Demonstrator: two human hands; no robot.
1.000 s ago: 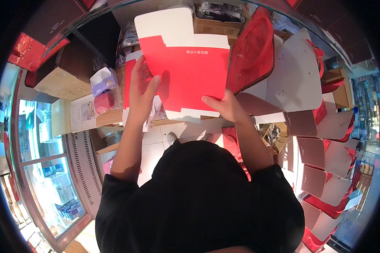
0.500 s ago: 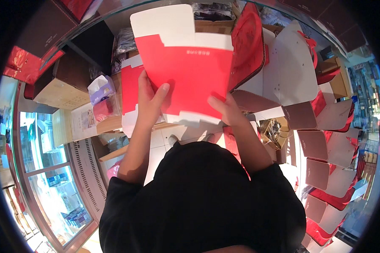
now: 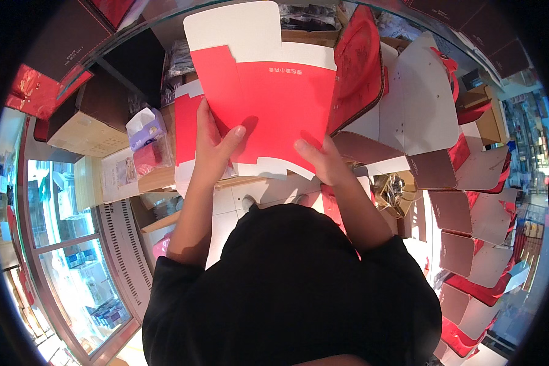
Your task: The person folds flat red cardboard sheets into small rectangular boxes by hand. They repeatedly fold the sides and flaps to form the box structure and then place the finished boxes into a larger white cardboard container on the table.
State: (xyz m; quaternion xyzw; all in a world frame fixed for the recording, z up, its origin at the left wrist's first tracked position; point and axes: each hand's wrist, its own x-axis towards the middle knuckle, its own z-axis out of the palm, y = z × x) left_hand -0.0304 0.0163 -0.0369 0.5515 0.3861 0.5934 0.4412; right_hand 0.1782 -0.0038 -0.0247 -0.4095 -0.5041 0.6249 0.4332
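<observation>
Here, the left hand [image 3: 210, 150] and right hand [image 3: 329, 163] hold a red-and-white folded card [image 3: 280, 107] by its sides over the table's [image 3: 157, 179] near edge; light, even thumb pressure should prevent creasing.

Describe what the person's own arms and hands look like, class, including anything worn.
The sleeves are short and black; the forearms are bare. The left hand and right hand wear no gloves, and no watch or bracelet shows.

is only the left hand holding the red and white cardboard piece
No, the right hand also grips the red and white cardboard piece near its lower right corner, while the left hand holds its left side.
</observation>
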